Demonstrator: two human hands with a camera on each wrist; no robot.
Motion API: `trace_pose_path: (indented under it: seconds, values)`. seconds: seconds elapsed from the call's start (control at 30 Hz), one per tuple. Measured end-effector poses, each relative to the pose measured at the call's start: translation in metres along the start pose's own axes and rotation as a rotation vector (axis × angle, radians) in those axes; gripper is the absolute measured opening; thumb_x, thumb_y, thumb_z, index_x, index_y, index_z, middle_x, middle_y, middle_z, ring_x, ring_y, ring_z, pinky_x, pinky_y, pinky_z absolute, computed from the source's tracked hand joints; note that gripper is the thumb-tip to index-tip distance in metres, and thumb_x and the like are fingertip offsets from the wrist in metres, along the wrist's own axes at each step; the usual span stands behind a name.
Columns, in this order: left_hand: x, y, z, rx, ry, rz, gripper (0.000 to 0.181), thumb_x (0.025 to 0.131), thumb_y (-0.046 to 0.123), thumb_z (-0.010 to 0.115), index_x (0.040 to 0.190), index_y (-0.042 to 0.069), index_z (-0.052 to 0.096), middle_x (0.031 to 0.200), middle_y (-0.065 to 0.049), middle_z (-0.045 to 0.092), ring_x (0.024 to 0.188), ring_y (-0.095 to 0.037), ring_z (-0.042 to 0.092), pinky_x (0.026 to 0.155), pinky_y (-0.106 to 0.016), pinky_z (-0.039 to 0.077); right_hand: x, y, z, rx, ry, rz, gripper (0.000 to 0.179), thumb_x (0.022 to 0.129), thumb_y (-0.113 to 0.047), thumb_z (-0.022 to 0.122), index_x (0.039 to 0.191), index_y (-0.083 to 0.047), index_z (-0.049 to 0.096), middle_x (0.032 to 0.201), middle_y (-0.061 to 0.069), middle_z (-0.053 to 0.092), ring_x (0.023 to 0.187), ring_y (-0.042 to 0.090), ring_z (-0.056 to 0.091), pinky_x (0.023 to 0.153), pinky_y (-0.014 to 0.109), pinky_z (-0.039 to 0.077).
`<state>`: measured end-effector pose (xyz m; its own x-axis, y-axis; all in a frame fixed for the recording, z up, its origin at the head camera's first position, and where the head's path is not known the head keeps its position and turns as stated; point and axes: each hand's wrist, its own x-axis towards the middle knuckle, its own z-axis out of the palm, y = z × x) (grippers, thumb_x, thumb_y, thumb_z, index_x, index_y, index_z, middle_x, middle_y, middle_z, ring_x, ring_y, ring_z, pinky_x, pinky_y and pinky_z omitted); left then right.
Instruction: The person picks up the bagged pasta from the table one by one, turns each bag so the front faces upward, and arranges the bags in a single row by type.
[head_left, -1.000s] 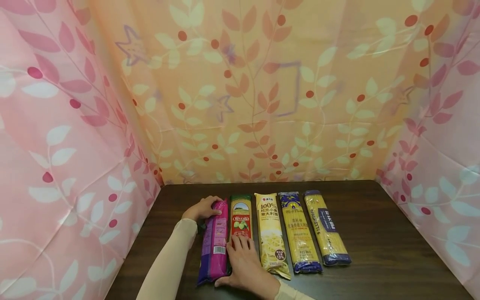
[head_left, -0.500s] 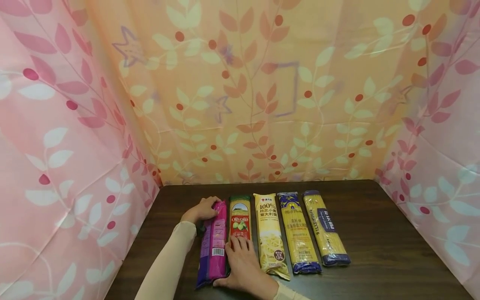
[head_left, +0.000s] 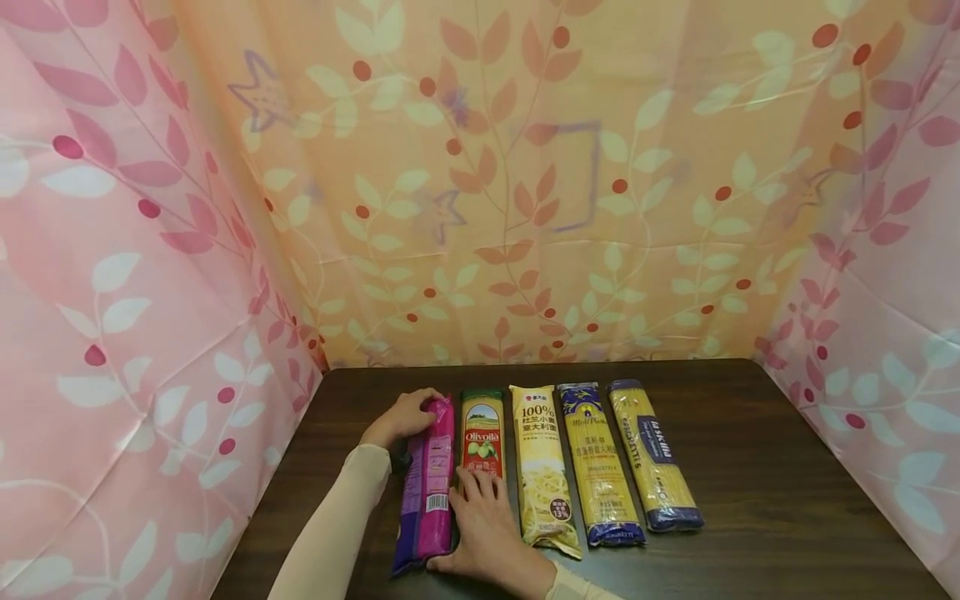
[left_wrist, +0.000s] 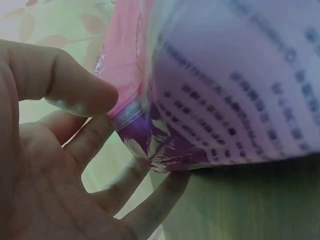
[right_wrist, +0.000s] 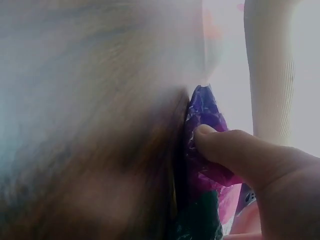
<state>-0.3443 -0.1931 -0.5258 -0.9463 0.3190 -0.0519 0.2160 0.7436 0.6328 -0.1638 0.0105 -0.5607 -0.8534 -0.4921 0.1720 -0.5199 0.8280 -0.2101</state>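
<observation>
A long pink and purple pasta packet (head_left: pixel 431 492) lies leftmost in a row on the dark table. At its far end, my left hand (head_left: pixel 405 421) grips it between thumb and fingers; the left wrist view shows the thumb (left_wrist: pixel 85 92) against the crinkled wrapper end. My right hand (head_left: pixel 487 529) is spread over the near part of the red and green Olivoilà pasta packet (head_left: pixel 482 425), hiding that part. Its thumb (right_wrist: pixel 220 145) presses the purple near end of the pink packet, and its index finger lies by that packet's right edge.
To the right lie a pale yellow pasta packet (head_left: pixel 542 467), a blue-ended spaghetti packet (head_left: pixel 600 475) and a La Sicilia spaghetti packet (head_left: pixel 660 467), side by side with narrow gaps. A floral curtain (head_left: pixel 525 208) stands behind the table (head_left: pixel 772 500) and along both sides.
The pink packet's near end has shifted very slightly left, with both hands keeping their places on it. The other packets stay where they were.
</observation>
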Motion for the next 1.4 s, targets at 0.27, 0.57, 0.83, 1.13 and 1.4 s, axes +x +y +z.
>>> trace_pose_path:
  seconds: [0.27,0.57,0.83,1.13,1.4]
  values:
    - [0.002,0.005,-0.004,-0.054,0.054,0.012,0.028,0.102,0.025,0.066,0.127,0.013,0.072,0.12,-0.013,0.071,0.096,-0.027,0.061,0.078,-0.042,0.055,0.0,-0.001,-0.006,0.084,0.043,-0.032,0.098,0.071,-0.075,0.088,0.145,-0.014,0.067,0.148,0.003,0.061,0.137,0.027,0.047,0.115,0.054,0.038]
    - [0.003,0.009,-0.01,-0.078,0.129,-0.001,0.041,0.098,0.045,0.079,0.124,0.015,0.069,0.122,-0.012,0.071,0.098,-0.026,0.065,0.084,-0.045,0.057,-0.001,0.0,-0.009,0.234,0.071,-0.034,0.104,0.071,-0.063,0.095,0.153,-0.01,0.06,0.129,-0.005,0.071,0.117,0.016,0.054,0.107,0.044,0.041]
    - [0.002,0.01,-0.016,-0.152,0.153,0.0,0.038,0.1,0.038,0.077,0.124,0.01,0.067,0.128,-0.018,0.069,0.098,-0.028,0.067,0.078,-0.041,0.059,-0.003,0.0,-0.024,0.509,0.023,-0.039,0.102,0.078,-0.045,0.098,0.16,-0.006,0.05,0.145,0.007,0.065,0.127,0.019,0.062,0.11,0.041,0.049]
    - [0.005,0.015,-0.021,-0.225,0.257,-0.011,0.034,0.099,0.034,0.076,0.122,0.009,0.07,0.128,-0.019,0.07,0.093,-0.028,0.069,0.073,-0.041,0.062,-0.004,0.004,-0.028,1.046,-0.002,0.007,0.107,0.084,-0.014,0.095,0.168,-0.004,0.03,0.156,0.019,0.045,0.109,0.012,0.067,0.086,0.021,0.059]
    - [0.005,0.017,-0.021,-0.243,0.301,-0.031,0.032,0.099,0.03,0.076,0.121,0.007,0.07,0.127,-0.021,0.072,0.098,-0.031,0.07,0.079,-0.043,0.062,-0.006,0.007,-0.032,1.257,-0.043,0.163,0.112,0.084,-0.006,0.093,0.169,0.003,0.021,0.161,0.027,0.045,0.109,0.023,0.069,0.089,0.031,0.06]
